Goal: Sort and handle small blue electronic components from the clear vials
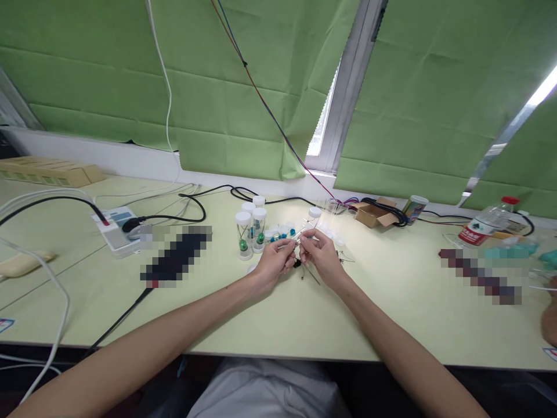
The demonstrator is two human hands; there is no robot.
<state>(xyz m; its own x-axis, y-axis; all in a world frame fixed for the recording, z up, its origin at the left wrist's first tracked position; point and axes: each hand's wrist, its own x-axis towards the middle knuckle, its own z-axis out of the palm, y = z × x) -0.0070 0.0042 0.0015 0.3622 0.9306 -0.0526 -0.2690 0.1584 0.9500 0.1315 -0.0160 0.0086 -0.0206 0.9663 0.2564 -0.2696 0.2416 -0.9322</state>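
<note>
Just above the table my left hand (275,262) and my right hand (322,256) meet, both closed with fingertips pinched together. Between them is a thin, pale stick-like piece (298,237), too small to name exactly. Beyond my left hand stand several clear tubes (243,235) with white caps, green and blue beads inside. Small blue beads (284,235) and white round caps (337,237) lie behind my hands. Another white-capped tube (314,213) stands past my right hand. Thin wire-like pieces (311,274) lie on the table under my hands.
A power strip (117,229) and a blurred dark object (176,256) with a black cable lie left. An open cardboard box (378,212), a can (415,209) and a red-capped bottle (485,223) stand right. A person's hand (550,319) shows at the right edge.
</note>
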